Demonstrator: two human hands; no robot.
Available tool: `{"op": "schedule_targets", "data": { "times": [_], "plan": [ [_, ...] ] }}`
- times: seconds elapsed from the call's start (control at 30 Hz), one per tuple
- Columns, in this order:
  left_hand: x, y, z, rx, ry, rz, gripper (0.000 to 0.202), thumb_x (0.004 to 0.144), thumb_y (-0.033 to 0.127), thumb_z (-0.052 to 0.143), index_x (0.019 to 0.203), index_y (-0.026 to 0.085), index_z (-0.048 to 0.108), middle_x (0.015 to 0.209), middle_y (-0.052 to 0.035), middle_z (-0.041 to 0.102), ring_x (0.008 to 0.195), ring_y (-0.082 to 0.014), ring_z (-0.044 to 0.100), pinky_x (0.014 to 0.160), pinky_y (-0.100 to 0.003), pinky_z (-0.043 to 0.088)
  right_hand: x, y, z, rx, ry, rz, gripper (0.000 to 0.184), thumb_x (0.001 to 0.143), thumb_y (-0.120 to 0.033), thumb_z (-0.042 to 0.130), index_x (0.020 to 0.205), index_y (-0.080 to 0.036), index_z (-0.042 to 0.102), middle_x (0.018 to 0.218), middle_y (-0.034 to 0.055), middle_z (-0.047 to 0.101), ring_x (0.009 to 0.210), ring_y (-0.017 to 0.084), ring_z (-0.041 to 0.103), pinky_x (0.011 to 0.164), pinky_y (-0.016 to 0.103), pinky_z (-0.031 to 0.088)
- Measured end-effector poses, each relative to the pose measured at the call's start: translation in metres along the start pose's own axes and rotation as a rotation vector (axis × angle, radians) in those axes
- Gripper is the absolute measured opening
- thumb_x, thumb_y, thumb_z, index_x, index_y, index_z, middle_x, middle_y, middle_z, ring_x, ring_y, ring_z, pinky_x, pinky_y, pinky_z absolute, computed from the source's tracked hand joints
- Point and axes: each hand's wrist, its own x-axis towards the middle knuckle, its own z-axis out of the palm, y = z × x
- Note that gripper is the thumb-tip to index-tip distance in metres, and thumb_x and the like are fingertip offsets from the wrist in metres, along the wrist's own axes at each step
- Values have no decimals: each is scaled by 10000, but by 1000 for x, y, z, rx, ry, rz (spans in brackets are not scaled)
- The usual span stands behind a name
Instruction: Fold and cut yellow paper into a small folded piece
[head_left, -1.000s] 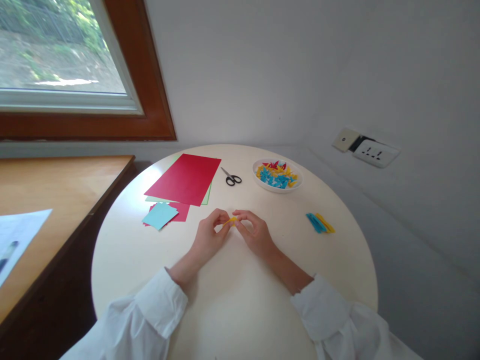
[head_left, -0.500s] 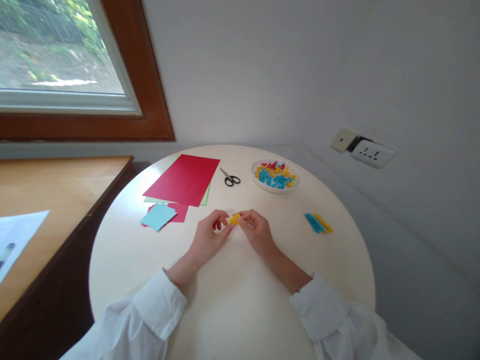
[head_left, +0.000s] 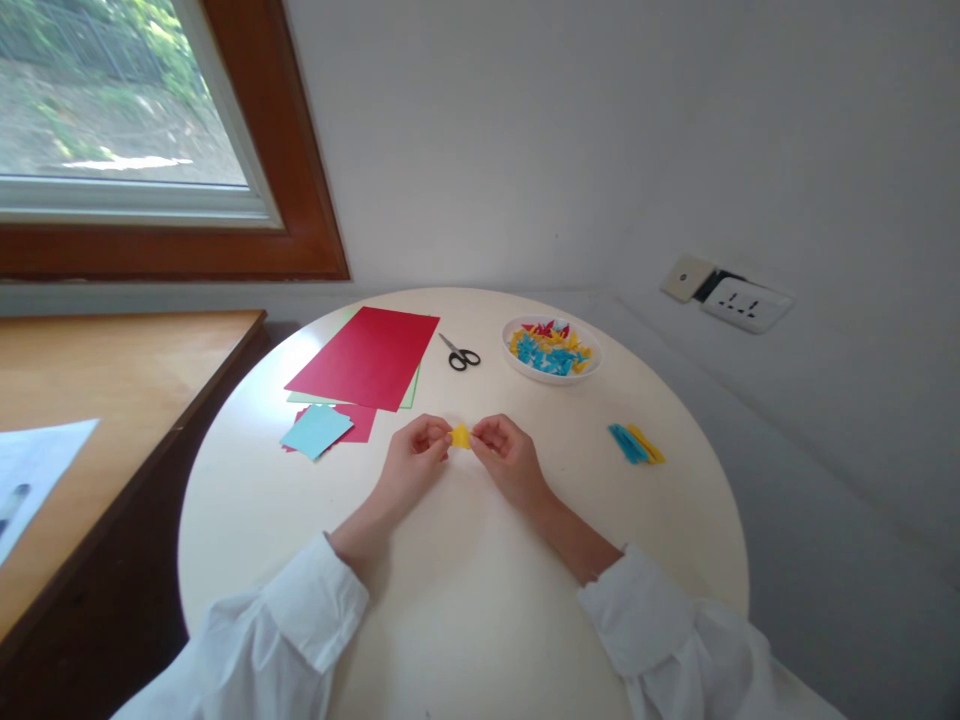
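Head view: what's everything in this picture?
Table: one, white, centre
Paper piece: one, yellow, centre
Dish: one, white, far right
Folded pieces: many, multicoloured, in dish
Scissors: one, black handles, beside dish
Sheets: two visible, red, green, left
Cards: several, blue over red, left
Strips: several, blue, yellow, right
Desk: one, brown, left
Page: one, white, on desk
Blurred object: one, dark, on page
Window: one, brown frame, left
Wall plates: two, pale, right
Wall: white, behind
Sleeves: two, white, foreground
Left hand, right hand: bare, pinching paper piece

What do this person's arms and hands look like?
The left sleeve and right sleeve are loose, wrinkled and white, with wide cuffs. The left grip and right grip are bare hands, without gloves. I can't see any rings or a watch.
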Motion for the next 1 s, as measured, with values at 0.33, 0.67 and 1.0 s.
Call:
{"op": "schedule_targets", "data": {
  "times": [0.33,0.67,1.0],
  "plan": [
    [0,4,2,-305,-2,-263,162,591,201,624,704,102,683,684,-56,656,627,-113,558,637,-240,429,2,0,-3,45,70,9,171,740,-334,559,832,-190,557,757,16,586,705,142,594,619,272,496],
    [-3,2,1,-310,-99,-265,211,599,139,636,795,120,710,775,-68,685,698,-120,577,699,-250,435,-3,-3,-1,39,-55,19,312,659,-227,634,952,-220,527,1022,45,559,939,159,569,812,320,486],
    [-3,-2,1,-249,-160,-194,194,652,293,680,723,112,683,696,-56,642,656,-116,546,642,-241,420,-2,-3,-2,155,-98,58,104,638,-186,611,665,-187,511,826,8,562,741,124,602,705,275,508]
  ]
}}
